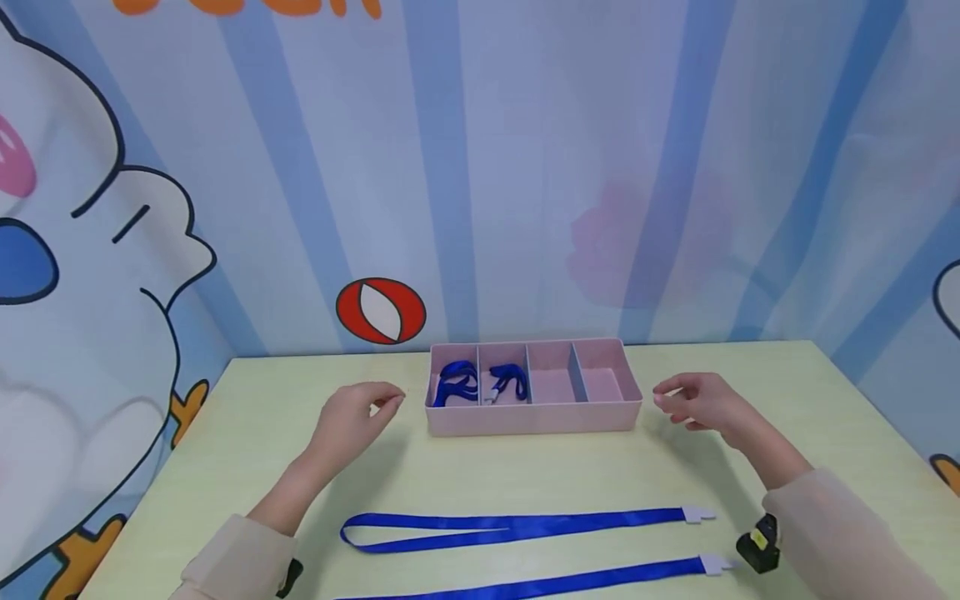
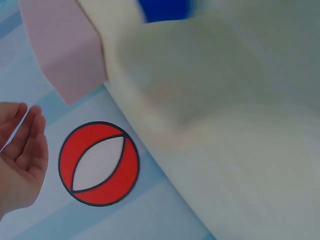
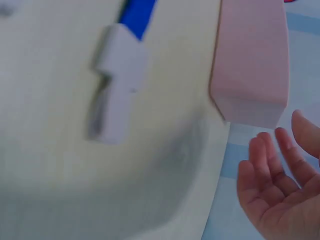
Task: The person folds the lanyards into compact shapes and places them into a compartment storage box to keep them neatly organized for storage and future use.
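Note:
My left hand [image 1: 352,418] hovers over the table just left of a pink divided box [image 1: 532,421], with thumb and fingers loosely bent and nothing held. Off the box's right end is my right hand [image 1: 701,400], also free of any object, its fingers relaxed and apart in the right wrist view. Folded blue lanyards fill part of the box's two left compartments: one [image 1: 459,371] at the far left, another [image 1: 510,375] beside it. In front lie two stretched-out blue lanyards, a looped one [image 1: 592,523] and a nearer one [image 1: 600,579], their white clips [image 1: 697,515] pointing right.
The pale table [image 1: 255,425] ends at a wall [image 1: 510,167] with blue stripes and cartoon prints, close behind the box. A red-and-white ball [image 1: 381,311] is printed there. A small black device [image 1: 759,543] is at the right wrist.

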A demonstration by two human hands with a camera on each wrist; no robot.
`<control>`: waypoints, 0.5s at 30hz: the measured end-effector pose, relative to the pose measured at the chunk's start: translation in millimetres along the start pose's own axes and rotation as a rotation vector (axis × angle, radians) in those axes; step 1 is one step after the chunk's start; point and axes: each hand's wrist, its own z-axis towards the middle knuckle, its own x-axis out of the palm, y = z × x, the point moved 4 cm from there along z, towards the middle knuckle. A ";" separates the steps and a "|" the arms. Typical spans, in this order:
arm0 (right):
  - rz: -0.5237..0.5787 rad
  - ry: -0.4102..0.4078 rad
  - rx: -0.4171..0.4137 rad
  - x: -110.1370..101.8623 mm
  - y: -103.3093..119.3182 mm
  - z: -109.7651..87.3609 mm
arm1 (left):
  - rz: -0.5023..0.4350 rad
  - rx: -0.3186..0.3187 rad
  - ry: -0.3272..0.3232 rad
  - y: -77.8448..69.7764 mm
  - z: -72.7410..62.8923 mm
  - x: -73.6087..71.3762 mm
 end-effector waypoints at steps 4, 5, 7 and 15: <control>-0.082 -0.057 -0.104 3.4 -6.4 -10.8 | -0.035 -0.054 0.230 15.0 -16.1 8.7; -0.101 -0.061 -0.124 4.8 -8.6 -13.8 | -0.053 -0.060 0.301 18.5 -20.2 11.2; -0.138 -0.047 -0.155 8.5 -13.6 -19.1 | -0.088 -0.061 0.432 24.4 -28.2 16.0; -0.191 0.152 -0.222 29.5 -30.6 -33.5 | -0.148 -0.090 0.637 36.3 -52.9 26.2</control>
